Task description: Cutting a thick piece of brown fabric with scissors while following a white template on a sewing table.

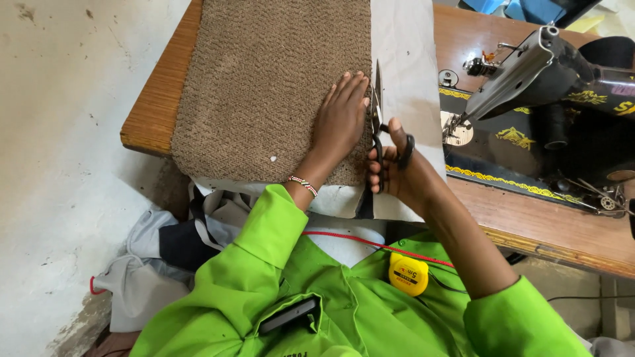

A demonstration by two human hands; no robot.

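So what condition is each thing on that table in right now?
Brown fabric: lying flat on the table, pressed down by the left hand.
White cloth: spread under the brown fabric, partly cut.
Scissors: gripped by the right hand, blades in the white cloth.
Sewing machine: untouched.
Tape measure: on the lap.

A coarse brown woven fabric piece (264, 86) is spread flat, reaching from the far edge to the near edge of the worktop. Beneath it a pale grey-white cloth (410, 73) is laid, shown as a strip along the brown piece's right edge and below its near edge, where it hangs over. Black-handled scissors (380, 125) are held upright along the seam between the two, blades pointed away, set into the pale cloth.
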